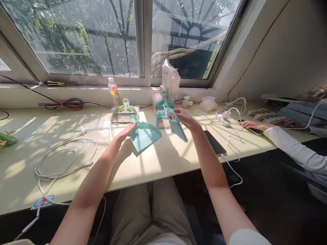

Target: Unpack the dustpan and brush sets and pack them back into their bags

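Observation:
My left hand (129, 130) grips a teal dustpan (146, 135) near its handle, holding it tilted over the table with its wide edge toward the right and front. In my right hand (184, 118) is a small teal hand brush (177, 127), its bristles pointing down and to the right. Behind them stands a row of packaged teal dustpan and brush sets (162, 119), partly hidden by the brush. A yellow-green dustpan set (124, 114) in clear wrap rests behind my left hand. Clear plastic wrapping (95, 131) lies left of that hand.
A drink bottle (113, 91) and a crumpled white bag (170, 77) stand by the window. White cable coils (63, 158) lie left. A black tablet (215, 143) and a power strip (223, 119) are at right, near another person's hand (251, 126) on a phone.

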Tool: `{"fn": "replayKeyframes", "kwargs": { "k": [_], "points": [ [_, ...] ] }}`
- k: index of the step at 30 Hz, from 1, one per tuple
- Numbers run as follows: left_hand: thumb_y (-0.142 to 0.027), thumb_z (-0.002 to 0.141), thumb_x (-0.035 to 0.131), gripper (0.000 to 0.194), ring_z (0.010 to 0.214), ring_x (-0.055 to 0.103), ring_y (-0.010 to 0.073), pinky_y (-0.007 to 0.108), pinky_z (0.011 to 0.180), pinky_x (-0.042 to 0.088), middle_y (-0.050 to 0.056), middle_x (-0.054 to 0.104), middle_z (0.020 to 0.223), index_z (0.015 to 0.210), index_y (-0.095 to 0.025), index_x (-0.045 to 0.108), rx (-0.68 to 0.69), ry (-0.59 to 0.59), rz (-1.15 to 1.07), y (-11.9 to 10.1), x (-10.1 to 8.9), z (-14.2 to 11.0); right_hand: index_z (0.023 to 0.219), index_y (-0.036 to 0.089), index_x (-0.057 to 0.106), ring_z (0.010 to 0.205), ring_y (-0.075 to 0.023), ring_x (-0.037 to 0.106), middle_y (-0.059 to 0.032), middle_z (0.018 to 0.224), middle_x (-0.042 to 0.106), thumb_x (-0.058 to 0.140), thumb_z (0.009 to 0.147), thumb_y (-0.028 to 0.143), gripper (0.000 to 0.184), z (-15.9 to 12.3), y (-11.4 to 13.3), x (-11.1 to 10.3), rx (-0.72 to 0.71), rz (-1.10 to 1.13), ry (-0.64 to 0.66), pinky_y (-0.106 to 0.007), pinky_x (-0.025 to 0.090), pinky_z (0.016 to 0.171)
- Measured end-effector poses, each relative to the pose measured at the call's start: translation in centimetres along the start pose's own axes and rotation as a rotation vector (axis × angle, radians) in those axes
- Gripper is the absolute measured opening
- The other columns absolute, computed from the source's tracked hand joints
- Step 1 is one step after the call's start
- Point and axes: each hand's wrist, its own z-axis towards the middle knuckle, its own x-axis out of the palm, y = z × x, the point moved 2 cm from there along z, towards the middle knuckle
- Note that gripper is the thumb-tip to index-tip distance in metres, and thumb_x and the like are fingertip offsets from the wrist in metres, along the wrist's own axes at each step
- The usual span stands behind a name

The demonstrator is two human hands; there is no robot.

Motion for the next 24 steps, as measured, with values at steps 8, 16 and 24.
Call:
{"fn": "replayKeyframes", "kwargs": {
  "k": [8, 16, 24],
  "points": [
    [-0.06, 0.077, 0.08, 0.039, 0.078, 0.067, 0.0302, 0.031, 0.064, 0.048, 0.005, 0.053, 0.058, 0.07, -0.024, 0.066, -0.016, -0.255, 0.292, -0.9, -3.3, 0.0, 0.092, 0.018, 0.077, 0.104, -0.028, 0.07, -0.0131, 0.106, 0.078, 0.073, 0.093, 0.036, 0.019, -6.3, -6.2, -0.2, 0.405, -0.986, 0.09, -0.034, 0.046, 0.082],
    [-0.047, 0.074, 0.084, 0.035, 0.069, 0.067, 0.0329, 0.039, 0.072, 0.053, 0.007, 0.051, 0.05, 0.06, -0.022, 0.064, -0.114, -0.065, 0.543, 0.4, -2.8, -0.2, 0.097, 0.019, 0.077, 0.109, -0.0314, 0.071, -0.0146, 0.109, 0.08, 0.071, 0.092, 0.042, 0.024, -7.0, -9.1, 0.1, 0.424, -1.045, 0.1, -0.039, 0.046, 0.092],
    [-0.051, 0.077, 0.084, 0.034, 0.059, 0.064, 0.0251, 0.035, 0.064, 0.053, 0.007, 0.058, 0.053, 0.071, -0.02, 0.072, -0.1, 0.246, 0.317, -1.1, 1.2, -1.6, 0.087, 0.021, 0.075, 0.088, -0.0217, 0.068, -0.0046, 0.093, 0.079, 0.069, 0.09, 0.042, 0.021, -6.3, -4.3, 0.7, 0.285, -0.71, 0.096, -0.031, 0.043, 0.075]
  ]
}}
